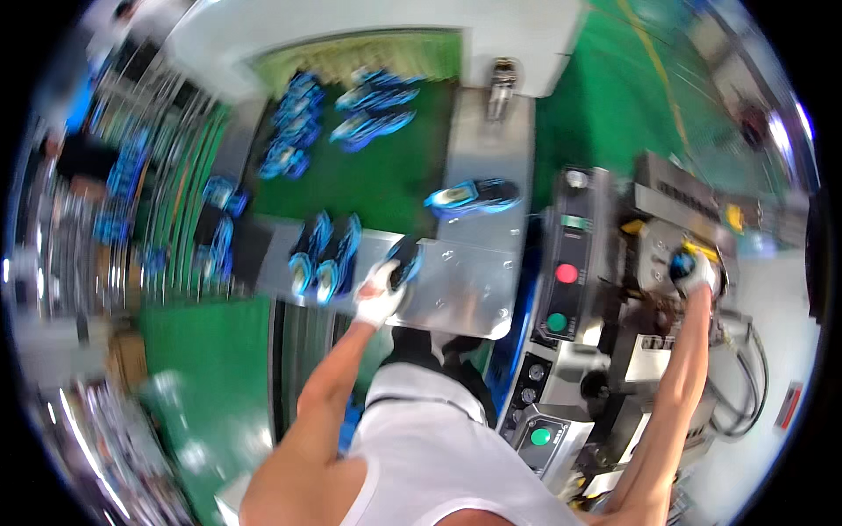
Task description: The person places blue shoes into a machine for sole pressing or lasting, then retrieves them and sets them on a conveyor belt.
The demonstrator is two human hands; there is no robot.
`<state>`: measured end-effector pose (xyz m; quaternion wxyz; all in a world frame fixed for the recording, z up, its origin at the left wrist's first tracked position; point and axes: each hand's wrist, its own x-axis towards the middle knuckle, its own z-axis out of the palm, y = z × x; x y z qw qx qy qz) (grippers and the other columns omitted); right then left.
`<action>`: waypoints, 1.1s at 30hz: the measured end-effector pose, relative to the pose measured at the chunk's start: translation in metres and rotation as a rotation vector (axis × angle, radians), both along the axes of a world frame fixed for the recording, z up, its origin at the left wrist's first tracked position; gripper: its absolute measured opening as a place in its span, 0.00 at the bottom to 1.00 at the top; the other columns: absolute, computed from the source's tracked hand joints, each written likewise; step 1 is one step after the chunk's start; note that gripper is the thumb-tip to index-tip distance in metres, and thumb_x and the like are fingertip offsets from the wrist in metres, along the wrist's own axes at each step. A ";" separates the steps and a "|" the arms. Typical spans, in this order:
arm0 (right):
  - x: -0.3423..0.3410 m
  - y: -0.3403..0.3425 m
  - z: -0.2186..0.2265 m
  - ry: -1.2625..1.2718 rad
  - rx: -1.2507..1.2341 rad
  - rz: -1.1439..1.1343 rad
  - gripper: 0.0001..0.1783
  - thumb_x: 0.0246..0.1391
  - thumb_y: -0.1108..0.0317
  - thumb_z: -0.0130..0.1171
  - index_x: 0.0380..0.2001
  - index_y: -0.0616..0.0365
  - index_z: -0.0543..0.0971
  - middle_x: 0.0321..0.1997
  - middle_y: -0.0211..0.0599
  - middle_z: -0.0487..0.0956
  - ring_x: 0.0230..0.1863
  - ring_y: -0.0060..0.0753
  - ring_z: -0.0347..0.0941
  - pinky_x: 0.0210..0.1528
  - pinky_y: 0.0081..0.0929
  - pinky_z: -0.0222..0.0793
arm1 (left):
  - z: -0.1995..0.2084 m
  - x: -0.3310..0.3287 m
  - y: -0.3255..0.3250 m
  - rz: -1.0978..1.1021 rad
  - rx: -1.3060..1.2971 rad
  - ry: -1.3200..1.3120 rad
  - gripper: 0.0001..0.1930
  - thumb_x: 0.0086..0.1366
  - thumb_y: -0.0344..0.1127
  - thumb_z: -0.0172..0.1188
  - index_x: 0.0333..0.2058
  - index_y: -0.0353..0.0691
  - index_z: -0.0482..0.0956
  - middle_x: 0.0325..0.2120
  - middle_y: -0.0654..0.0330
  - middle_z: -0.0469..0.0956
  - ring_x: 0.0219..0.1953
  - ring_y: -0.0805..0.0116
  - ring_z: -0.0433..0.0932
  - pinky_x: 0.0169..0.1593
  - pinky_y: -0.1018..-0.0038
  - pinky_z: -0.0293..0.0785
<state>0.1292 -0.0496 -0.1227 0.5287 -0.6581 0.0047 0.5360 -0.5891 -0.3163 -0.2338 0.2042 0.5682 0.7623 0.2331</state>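
Note:
My left hand [379,294], in a white glove, is closed on a blue and black shoe [403,263] at the left side of the metal tabletop [460,280]. Left of it two blue shoes [325,259] lie side by side, toes pointing in the same direction. Farther up the metal surface another blue and black shoe [474,196] lies on its own. Out to the right, my gloved right hand [702,274] reaches into a machine [656,254]. Its fingers are wrapped round a dark and blue piece [681,263], whose shape is too blurred to make out.
Rows of blue shoes [294,127] lie on a green conveyor belt [386,184] leading under a curtained opening [360,54]. A control panel with a red button [567,273] and green buttons [557,323] stands between the table and the machine. Racks with shoes [132,167] are at the left.

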 end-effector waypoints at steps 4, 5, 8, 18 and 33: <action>-0.172 -0.052 0.052 -1.354 0.297 0.344 0.39 0.60 0.48 0.67 0.61 0.71 0.73 0.58 0.46 0.80 0.52 0.36 0.76 0.58 0.33 0.70 | -0.021 -0.033 -0.019 0.085 -0.019 -0.133 0.23 0.58 0.36 0.69 0.53 0.50 0.78 0.57 0.53 0.78 0.54 0.47 0.80 0.55 0.60 0.77; -0.226 -0.082 0.061 -1.341 0.315 0.449 0.41 0.62 0.53 0.65 0.68 0.69 0.64 0.68 0.50 0.69 0.64 0.39 0.67 0.67 0.35 0.61 | -0.027 -0.040 -0.021 0.108 0.085 -0.166 0.24 0.57 0.33 0.69 0.53 0.48 0.78 0.57 0.51 0.78 0.56 0.47 0.79 0.57 0.60 0.76; -0.329 -0.162 0.054 -1.369 0.250 0.720 0.46 0.64 0.61 0.62 0.77 0.64 0.51 0.80 0.55 0.53 0.80 0.49 0.50 0.80 0.42 0.45 | -0.030 -0.064 -0.017 0.217 0.246 -0.150 0.24 0.54 0.31 0.72 0.51 0.43 0.79 0.55 0.49 0.77 0.57 0.46 0.78 0.60 0.61 0.75; -0.419 -0.209 -0.028 -1.891 -0.503 1.189 0.59 0.38 0.49 0.74 0.69 0.72 0.63 0.76 0.64 0.54 0.78 0.68 0.45 0.80 0.54 0.41 | -0.023 -0.109 -0.003 -0.030 -0.044 -0.342 0.33 0.53 0.35 0.73 0.59 0.41 0.74 0.63 0.41 0.67 0.66 0.38 0.66 0.69 0.53 0.64; -0.501 -0.297 -0.078 -1.484 -0.376 0.840 0.50 0.54 0.59 0.70 0.73 0.67 0.57 0.77 0.60 0.56 0.78 0.55 0.52 0.79 0.41 0.48 | -0.030 -0.454 0.233 0.141 -0.239 0.528 0.24 0.73 0.51 0.52 0.53 0.37 0.82 0.53 0.46 0.80 0.56 0.43 0.77 0.58 0.53 0.73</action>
